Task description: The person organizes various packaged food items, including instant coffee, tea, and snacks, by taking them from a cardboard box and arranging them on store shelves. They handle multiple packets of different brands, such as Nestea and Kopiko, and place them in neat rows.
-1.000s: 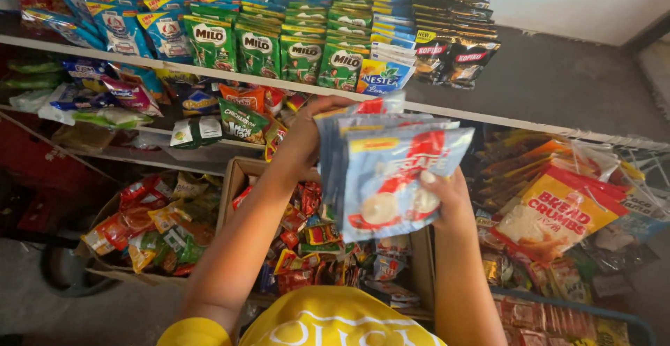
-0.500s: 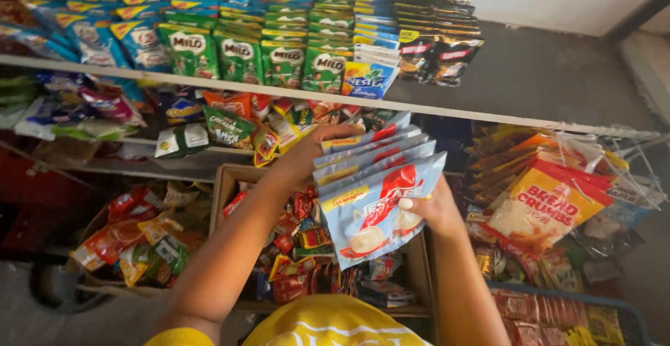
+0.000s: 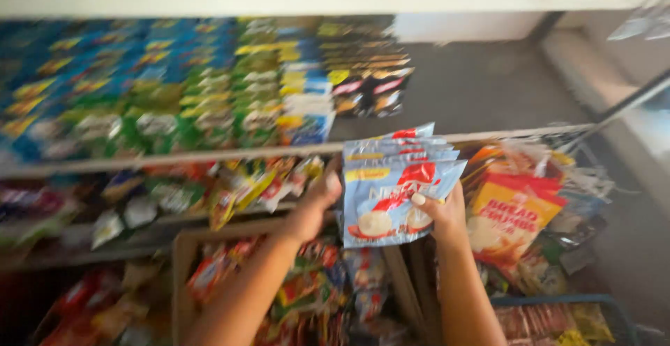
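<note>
Both my hands hold up a fanned stack of pale blue sachets [image 3: 391, 185] with red and white print. My left hand [image 3: 317, 203] grips the stack's left edge from behind. On the right side, my right hand [image 3: 440, 210] pinches the lower corner, thumb on the front. The stack hangs in front of the middle shelf [image 3: 209, 156], above a cardboard box [image 3: 183, 248] full of small colourful packets. The picture is blurred by motion.
Rows of green, blue and black sachet strips [image 3: 209, 87] lie on the shelf behind. A red and yellow bag [image 3: 513, 213] stands to the right among other bags. A blue basket rim [image 3: 558, 300] is at lower right. Another white shelf [image 3: 314, 0] runs overhead.
The view has tilted upward, so an upper shelf now shows. My hands have stayed on the sachet stack, which sits a little lower and more to the right among the goods.
</note>
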